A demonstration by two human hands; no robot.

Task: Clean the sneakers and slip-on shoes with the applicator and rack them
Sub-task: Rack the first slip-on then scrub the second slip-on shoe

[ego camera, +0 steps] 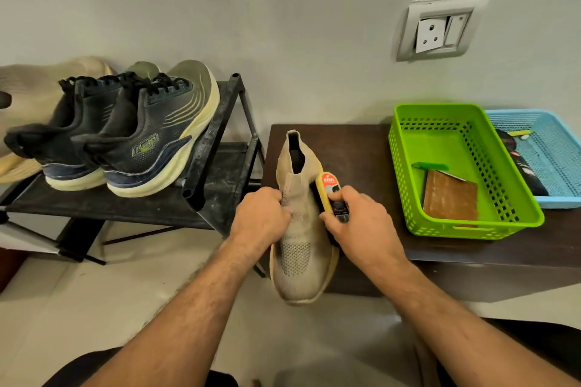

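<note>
A beige knit slip-on shoe (298, 248) lies at the left end of the dark table (355, 154), its toe hanging over the front edge toward me. My left hand (259, 217) pinches the knit upper on the shoe's left side. My right hand (358, 220) grips a yellow applicator (328, 187) with a dark label, pressed against the shoe's right side. Two dark sneakers (138, 141) with black laces and cream soles stand on the black rack (220, 122) at the left. Another beige shoe (28, 97) lies behind them at the far left.
A green plastic basket (405, 135) with a brown block and a green-handled tool sits on the table's right half. A blue basket (553, 148) holding dark items stands beside it at the frame edge. A wall socket (440, 30) is above. Pale floor lies below.
</note>
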